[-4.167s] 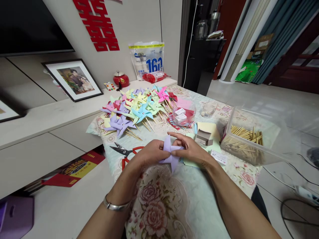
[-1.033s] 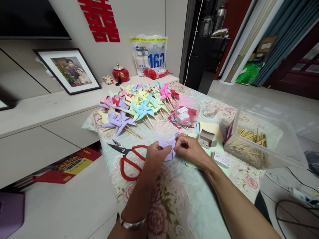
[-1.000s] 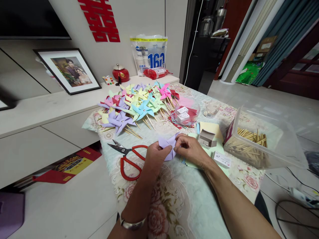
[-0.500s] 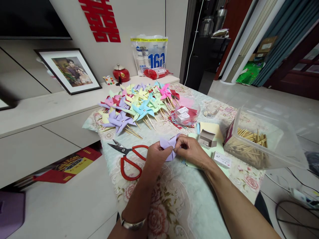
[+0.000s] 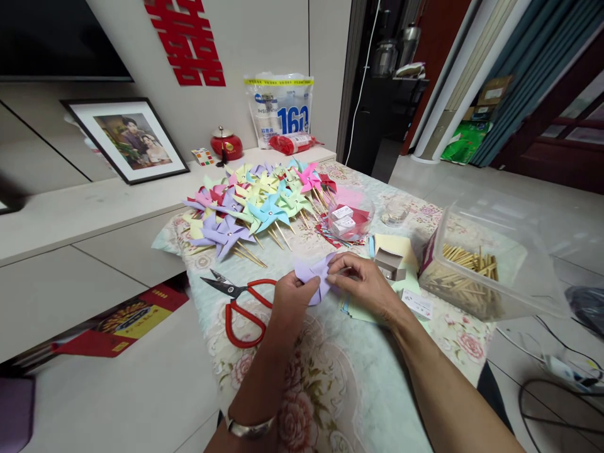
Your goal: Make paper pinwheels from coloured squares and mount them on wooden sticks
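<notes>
A purple paper pinwheel (image 5: 309, 269), partly folded, is held above the table by both hands. My left hand (image 5: 291, 299) grips its left side, thumb on the front face, with the other fingers hidden behind. My right hand (image 5: 367, 287) has thumb and forefinger together at its right edge; whether they pinch a pin there is too small to see. Left of my hands lie red-handled scissors (image 5: 240, 301), blades parted. Beyond them is a pile of finished pinwheels (image 5: 270, 211) on sticks, in several colours.
Right of my hands are paper sheets (image 5: 406, 250), an open small box (image 5: 389, 263) and a closed white one (image 5: 417, 304). A clear bin (image 5: 436, 277) holds wooden sticks (image 5: 465, 259). A round plastic dish (image 5: 365, 221) with small boxes and a small clear cup (image 5: 394, 215) stand farther back.
The view has tilted slightly, shifting everything a little to the left. My right fingers have loosened and shifted along the pinwheel's right edge. My left hand keeps its hold.
</notes>
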`<state>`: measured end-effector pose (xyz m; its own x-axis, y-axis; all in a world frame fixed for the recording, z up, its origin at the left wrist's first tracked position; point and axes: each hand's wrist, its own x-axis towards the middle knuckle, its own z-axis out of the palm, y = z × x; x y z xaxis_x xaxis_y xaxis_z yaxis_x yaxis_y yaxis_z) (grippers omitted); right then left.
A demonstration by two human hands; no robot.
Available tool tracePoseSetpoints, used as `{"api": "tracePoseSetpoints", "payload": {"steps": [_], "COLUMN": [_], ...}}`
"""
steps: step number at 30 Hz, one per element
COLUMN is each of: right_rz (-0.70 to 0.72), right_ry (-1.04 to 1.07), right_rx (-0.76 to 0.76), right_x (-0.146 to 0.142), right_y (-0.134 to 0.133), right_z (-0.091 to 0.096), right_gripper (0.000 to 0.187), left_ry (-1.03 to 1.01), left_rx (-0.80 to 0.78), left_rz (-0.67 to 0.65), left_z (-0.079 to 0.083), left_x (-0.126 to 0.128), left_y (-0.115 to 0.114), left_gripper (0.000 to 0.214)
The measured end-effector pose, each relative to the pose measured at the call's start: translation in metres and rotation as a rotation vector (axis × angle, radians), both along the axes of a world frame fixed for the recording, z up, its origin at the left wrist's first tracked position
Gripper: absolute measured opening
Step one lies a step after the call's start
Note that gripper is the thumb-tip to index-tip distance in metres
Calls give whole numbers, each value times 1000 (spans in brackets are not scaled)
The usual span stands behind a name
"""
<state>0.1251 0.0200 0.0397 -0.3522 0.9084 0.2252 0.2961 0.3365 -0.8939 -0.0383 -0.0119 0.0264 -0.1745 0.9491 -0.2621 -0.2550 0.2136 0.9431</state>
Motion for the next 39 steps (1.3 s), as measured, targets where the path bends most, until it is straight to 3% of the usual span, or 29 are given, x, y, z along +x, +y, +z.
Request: {"api": "tracePoseSetpoints", "payload": {"steps": [6,12,18,24,29,39], "right_rz": [-207,-339,-444,-502,-454,-157], "right_ry": [14,-28,-519,-1135,-1186,-1467], "right_rx": [311,395,365,195,198,135], "right_x": [4,18,69,67,74,72], "right_y": [-4,-17,-25,-32,-30,-19], "right_z": [6,21,43,23,19,43], "right_gripper": [7,13,10,17,22,25], "left_ry": [-15,64,97,84,90,143], "left_rx": [18,11,-1,16,1,-7], "left_rz": [69,87,50,41,44,31], "left_z": [-9,-12,-11,-10,-9,-3], "left_x": [2,2,0,0,0,0], "left_y": [5,7,7,7,7,5], "left_gripper": [29,32,31,31,27,19]}}
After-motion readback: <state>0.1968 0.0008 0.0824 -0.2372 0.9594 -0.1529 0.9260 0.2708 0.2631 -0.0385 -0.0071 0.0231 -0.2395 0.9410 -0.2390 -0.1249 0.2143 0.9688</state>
